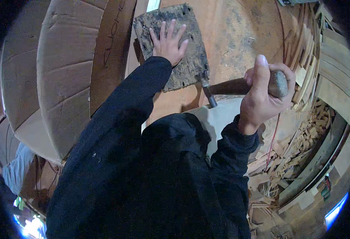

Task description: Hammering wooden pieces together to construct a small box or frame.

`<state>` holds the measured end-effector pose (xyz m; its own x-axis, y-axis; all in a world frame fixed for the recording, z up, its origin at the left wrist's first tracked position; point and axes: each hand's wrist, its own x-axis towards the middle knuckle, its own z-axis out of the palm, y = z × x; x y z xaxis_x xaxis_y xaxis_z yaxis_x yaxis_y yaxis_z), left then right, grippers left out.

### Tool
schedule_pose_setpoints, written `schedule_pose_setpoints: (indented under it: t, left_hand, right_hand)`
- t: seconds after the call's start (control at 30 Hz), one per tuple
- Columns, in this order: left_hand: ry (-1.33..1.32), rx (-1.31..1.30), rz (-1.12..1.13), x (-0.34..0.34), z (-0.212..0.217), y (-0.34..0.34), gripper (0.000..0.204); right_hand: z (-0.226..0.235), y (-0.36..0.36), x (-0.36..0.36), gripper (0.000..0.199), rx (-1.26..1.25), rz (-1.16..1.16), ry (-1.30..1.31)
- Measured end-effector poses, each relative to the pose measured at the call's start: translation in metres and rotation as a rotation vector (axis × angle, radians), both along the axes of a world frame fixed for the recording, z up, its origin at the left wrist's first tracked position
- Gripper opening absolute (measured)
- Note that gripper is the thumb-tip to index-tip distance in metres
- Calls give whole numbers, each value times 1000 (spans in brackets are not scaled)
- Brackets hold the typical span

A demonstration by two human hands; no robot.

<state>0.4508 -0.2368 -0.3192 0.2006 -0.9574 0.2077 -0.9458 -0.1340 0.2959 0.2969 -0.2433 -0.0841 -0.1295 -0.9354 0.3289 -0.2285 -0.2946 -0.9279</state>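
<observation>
My left hand (pixel 169 44) lies flat with fingers spread on a dark, worn wooden board (pixel 189 59). The board has a rough, pitted face and rests on a wooden work surface (pixel 219 36). My right hand (pixel 264 89) is wrapped round the wooden handle of a claw hammer (pixel 231 86), its thumb laid toward the handle's end. The metal head of the hammer is at the board's near right corner, its claw side against or just over the edge. Whether a nail sits under the claw cannot be made out.
Large cardboard sheets (pixel 65 67) stand close on the left. Thin wood strips (pixel 306 51) and a heap of offcuts and shavings (pixel 302 147) lie on the right. A red cord (pixel 273 143) runs past my right wrist. Another person's grey sleeve (pixel 18 171) shows at the lower left.
</observation>
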Motion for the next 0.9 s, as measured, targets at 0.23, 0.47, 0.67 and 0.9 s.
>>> schedule_pose_setpoints:
  t: [0.23, 0.47, 0.67, 0.9]
  left_hand:
    - [48, 24, 1, 5, -3, 4, 50]
    - [80, 22, -3, 3, 1, -1, 51]
    - [76, 24, -5, 4, -2, -1, 51]
    - [119, 18, 152, 0, -4, -10, 49]
  right_hand:
    - [-5, -26, 25, 15, -68, 53, 119]
    - [1, -37, 33, 16, 33, 112, 193]
    - [-4, -31, 39, 16, -2, 23, 217]
    - [0, -60, 64, 16, -25, -11, 104]
